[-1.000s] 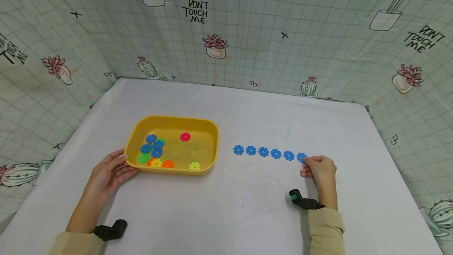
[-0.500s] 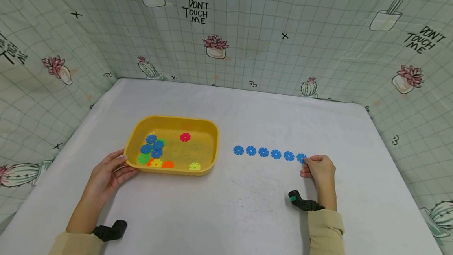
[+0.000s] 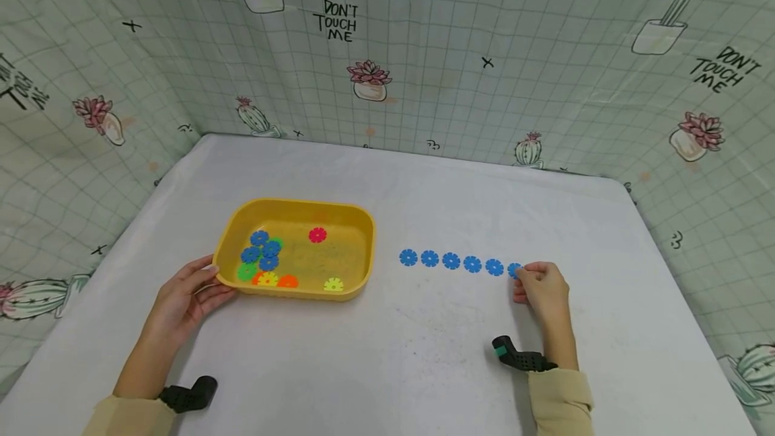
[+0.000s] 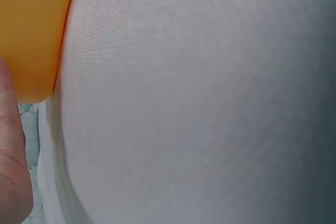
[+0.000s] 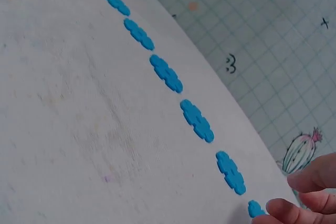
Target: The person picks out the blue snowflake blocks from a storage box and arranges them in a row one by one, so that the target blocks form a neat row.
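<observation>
A yellow plastic tray (image 3: 309,204) stands at the left of the table with blue, green, orange, yellow and red flower-shaped discs in it. At its near left corner my left hand (image 3: 181,301) holds it, thumb at the rim and fingers along the outer wall. To the right of the tray, several blue flower-shaped discs (image 3: 451,260) lie flat in a spaced row. My right hand (image 3: 546,291) has thumb and fingertips on the row's rightmost disc (image 3: 513,270), partly covering it. In the right wrist view that disc (image 5: 254,209) shows only in part beside the fingertips.
A white cloth covers the table (image 3: 375,369). Behind and at both sides hangs a grid-patterned curtain (image 3: 424,86) printed with cacti and lettering. Each wrist wears a black camera mount, such as the right one (image 3: 521,357).
My right hand and forearm have shifted slightly left and covered more of the rightmost blue disc, which has edged slightly left toward the others. The left hand and tray stay put.
</observation>
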Available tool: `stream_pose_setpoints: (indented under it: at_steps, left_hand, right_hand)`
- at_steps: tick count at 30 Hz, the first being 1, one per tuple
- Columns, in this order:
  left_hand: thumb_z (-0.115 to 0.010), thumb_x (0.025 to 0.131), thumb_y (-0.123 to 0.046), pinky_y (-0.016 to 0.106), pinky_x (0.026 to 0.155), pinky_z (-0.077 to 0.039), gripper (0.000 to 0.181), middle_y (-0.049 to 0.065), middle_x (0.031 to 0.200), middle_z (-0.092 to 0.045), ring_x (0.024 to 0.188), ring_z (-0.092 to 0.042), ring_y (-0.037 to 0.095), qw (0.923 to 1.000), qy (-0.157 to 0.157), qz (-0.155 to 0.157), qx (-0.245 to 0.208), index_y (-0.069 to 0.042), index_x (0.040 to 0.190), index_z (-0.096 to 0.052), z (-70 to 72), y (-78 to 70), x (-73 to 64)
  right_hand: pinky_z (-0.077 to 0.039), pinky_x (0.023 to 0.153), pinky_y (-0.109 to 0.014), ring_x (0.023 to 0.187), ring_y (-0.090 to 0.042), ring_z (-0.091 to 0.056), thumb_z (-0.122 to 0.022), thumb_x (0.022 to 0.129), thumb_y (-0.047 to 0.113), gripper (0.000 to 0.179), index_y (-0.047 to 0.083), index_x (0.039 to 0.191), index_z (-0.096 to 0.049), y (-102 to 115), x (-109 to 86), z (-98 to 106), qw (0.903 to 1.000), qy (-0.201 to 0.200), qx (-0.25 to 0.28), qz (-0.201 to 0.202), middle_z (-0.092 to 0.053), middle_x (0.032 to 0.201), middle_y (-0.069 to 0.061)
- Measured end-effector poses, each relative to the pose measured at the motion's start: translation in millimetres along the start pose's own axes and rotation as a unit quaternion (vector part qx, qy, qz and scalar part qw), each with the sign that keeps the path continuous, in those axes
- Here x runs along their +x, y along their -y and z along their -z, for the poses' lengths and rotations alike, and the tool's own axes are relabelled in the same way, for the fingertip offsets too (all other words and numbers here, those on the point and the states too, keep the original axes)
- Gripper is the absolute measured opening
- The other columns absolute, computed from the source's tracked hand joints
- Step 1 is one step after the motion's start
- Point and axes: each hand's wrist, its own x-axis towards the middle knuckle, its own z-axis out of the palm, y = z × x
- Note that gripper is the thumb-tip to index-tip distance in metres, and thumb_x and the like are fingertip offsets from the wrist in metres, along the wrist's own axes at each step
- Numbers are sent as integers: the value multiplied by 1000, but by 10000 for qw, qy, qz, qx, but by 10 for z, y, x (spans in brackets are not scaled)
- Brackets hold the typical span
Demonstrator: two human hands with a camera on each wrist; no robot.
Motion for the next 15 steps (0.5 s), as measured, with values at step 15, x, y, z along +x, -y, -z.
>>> stream_pose_setpoints:
  at_steps: [15]
  left_hand:
    - [-56, 93, -14, 29, 72, -58, 14, -1, 88, -69, 76, -69, 15, 9999, -107, -22, 104, -23, 103, -60, 7, 20, -1]
  right_hand:
    - [-49, 71, -17, 86, -16, -59, -58, 91, 21, 20, 4, 102, -58, 566, -476, -426, 9783, 366, -281, 2021, -65, 95, -13]
